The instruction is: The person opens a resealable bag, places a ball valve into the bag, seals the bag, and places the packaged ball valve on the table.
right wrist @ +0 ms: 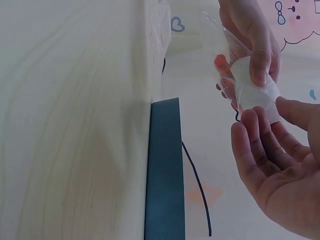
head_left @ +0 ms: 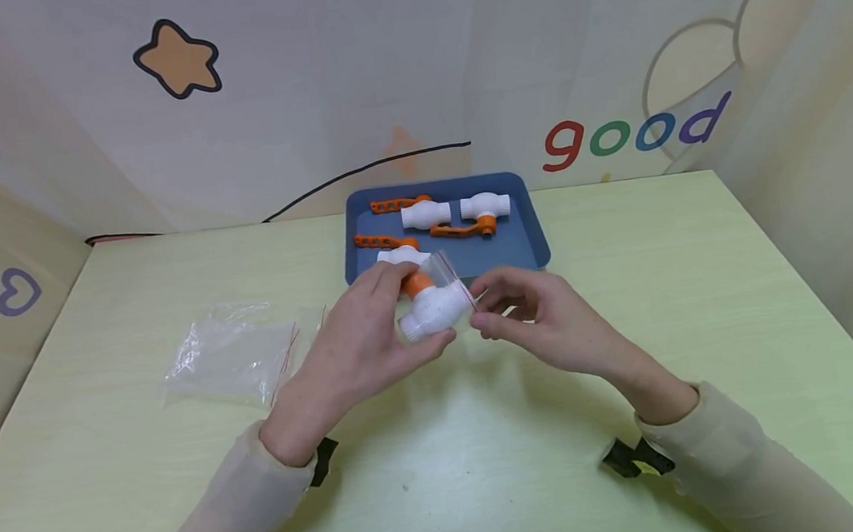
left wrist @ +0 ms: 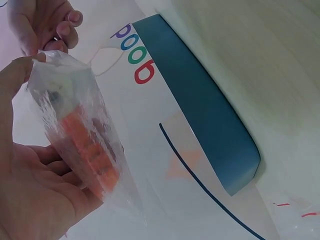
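My left hand (head_left: 356,330) holds a white plastic ball valve (head_left: 438,311) with an orange lever, inside a clear zip bag (head_left: 443,270). In the left wrist view the orange lever (left wrist: 90,150) shows through the crinkled plastic, along the fingers. My right hand (head_left: 551,315) is at the bag's right end, its thumb and fingertips pinching the edge near the red zip line. The right wrist view shows the valve's white body (right wrist: 252,90) under the left thumb, with the right fingertips close around the bag's end.
Behind the hands stands a blue-grey tray (head_left: 523,250) with three more white valves with orange levers; the left hand partly covers the nearest one. Flat clear zip bags (head_left: 231,356) lie on the table to the left. A printed cloth (head_left: 307,83) hangs behind the table.
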The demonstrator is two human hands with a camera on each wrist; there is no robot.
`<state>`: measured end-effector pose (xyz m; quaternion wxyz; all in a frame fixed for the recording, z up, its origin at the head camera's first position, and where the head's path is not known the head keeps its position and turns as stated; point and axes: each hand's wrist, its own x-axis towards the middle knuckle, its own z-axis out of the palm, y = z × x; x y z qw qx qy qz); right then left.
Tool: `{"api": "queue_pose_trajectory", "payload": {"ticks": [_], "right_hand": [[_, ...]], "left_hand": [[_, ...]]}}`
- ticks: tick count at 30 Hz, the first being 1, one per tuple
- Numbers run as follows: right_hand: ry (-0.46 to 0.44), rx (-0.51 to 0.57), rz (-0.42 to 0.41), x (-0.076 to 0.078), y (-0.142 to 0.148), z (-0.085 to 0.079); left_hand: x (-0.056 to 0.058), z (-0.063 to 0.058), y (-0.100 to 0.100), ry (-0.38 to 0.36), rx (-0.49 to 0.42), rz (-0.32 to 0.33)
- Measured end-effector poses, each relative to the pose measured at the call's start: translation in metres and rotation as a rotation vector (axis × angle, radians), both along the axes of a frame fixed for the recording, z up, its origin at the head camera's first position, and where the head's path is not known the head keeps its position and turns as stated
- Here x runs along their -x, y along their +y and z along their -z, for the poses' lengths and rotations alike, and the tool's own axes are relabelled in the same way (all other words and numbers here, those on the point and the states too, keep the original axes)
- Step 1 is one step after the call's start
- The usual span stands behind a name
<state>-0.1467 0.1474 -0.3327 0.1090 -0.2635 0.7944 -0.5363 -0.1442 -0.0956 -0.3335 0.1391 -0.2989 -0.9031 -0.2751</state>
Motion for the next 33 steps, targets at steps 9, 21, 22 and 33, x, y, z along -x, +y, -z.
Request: {"api": "queue_pose_trajectory", "payload": {"ticks": [9,21,22,33], "right_hand": [[-0.06,0.053,0.027,-0.001,-0.001,0.002],[-0.047,0.078,0.043,-0.001,0.0,0.003],[-0.046,0.079,0.041,-0.001,0.001,0.003],[-0.056,0.088,0.029,0.002,0.006,0.0]], "left_hand": [[-0.003,0.001,0.004,-0.075,-0.032,0.028],[-0.004,0.0,0.006,-0.269,-0.104,0.072],[-0.004,-0.001,0.005,-0.292,-0.114,0.072],[0.0,-0.013,-0.007,-0.559,-0.318,0.121]]}}
